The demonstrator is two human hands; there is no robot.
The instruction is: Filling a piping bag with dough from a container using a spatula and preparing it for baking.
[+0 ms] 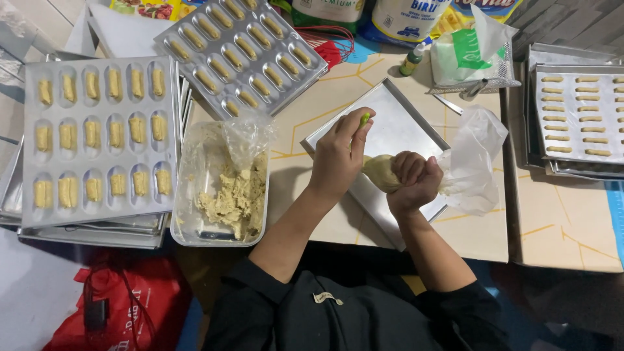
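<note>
On the far left a moulded tray (97, 140) sits full of shaped dough, and beside it a clear tub (221, 185) holds the loose dough. At the middle the left hand (338, 153) pinches the green nozzle (364, 119) of a piping bag (383, 172) over a bare flat tray (396, 127), while the right hand (416, 179) is clenched tight round the bag's twisted neck. I'd say piping onto this tray is just beginning; the next move seems to call for a steady squeeze with the tip kept low.
</note>
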